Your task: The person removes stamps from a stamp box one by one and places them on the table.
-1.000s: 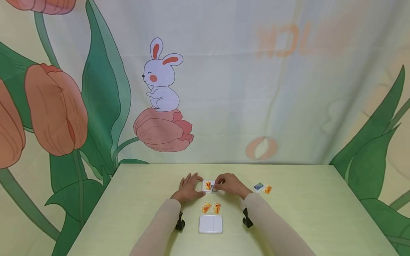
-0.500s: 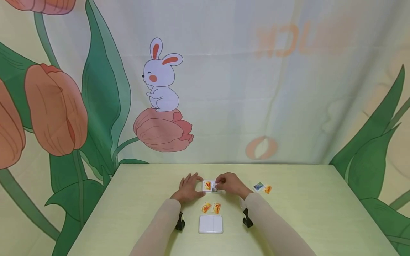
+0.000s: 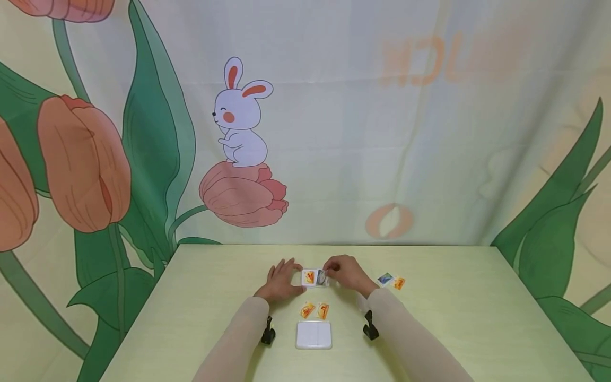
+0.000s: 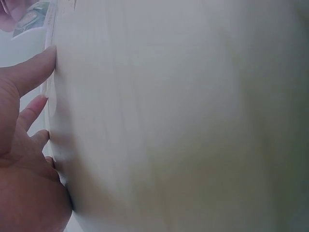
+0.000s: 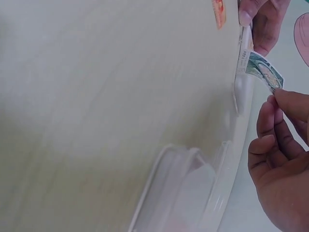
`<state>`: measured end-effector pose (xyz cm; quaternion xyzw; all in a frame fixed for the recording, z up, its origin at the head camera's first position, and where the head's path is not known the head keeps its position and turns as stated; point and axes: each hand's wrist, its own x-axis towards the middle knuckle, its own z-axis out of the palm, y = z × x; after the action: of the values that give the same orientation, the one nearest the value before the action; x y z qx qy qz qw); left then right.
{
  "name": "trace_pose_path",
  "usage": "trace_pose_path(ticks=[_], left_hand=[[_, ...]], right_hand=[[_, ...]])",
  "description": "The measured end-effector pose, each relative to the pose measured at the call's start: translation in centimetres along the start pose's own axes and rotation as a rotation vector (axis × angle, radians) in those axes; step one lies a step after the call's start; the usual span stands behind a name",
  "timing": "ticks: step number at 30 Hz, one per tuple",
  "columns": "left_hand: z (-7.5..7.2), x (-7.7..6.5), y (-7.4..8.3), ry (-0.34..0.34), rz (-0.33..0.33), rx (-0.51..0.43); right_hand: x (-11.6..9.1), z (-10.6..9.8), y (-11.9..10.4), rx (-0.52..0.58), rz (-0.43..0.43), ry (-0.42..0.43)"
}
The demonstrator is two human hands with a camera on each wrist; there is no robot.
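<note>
On the table a small white case (image 3: pixel 315 286) lies lengthwise between my hands. My left hand (image 3: pixel 280 282) holds its left end, the thumb at the near edge and the index finger at the far edge; the left wrist view has the thumb (image 4: pixel 36 70) touching the rim. An orange-and-yellow postage stamp (image 3: pixel 310 277) lies in the left half. Over the right half is a grey-green stamp (image 5: pixel 263 70), bent upward, its outer end pinched between thumb and finger of my right hand (image 3: pixel 347 273). Its inner end meets the case; how firmly it sits there is unclear.
Two orange stamps (image 3: pixel 315 310) lie in front of the case, with a white lid or second case (image 3: pixel 313 335) nearer me. To the right rest a blue-green stamp (image 3: pixel 385 278) and an orange one (image 3: pixel 399 283). A clear plastic box (image 5: pixel 178 188) stands beside my right wrist.
My right hand has shifted slightly right and back, uncovering more of the grey-green stamp over the case's right half. The left hand has stayed in place.
</note>
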<state>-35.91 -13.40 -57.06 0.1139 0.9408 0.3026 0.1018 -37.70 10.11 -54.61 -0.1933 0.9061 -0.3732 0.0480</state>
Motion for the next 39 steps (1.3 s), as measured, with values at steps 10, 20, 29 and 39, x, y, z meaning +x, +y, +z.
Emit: trace_pose_path(ticks=[10,20,29,39], left_hand=[[0.1,-0.1,-0.4,0.005,-0.003,-0.008],[0.0,-0.4,-0.1,0.001,0.013,-0.010],[-0.2,-0.5,0.1,0.002,0.016,-0.016],[-0.5,-0.7,0.3,0.001,0.023,-0.035]], right_hand=[[0.4,-0.7,-0.8,0.065,0.008,0.045],[1.4,-1.2,0.3,0.209,0.190,0.150],[1.9,-2.1,0.7,0.272,0.316,0.186],[2.1,-2.0,0.7,0.247,0.350,0.195]])
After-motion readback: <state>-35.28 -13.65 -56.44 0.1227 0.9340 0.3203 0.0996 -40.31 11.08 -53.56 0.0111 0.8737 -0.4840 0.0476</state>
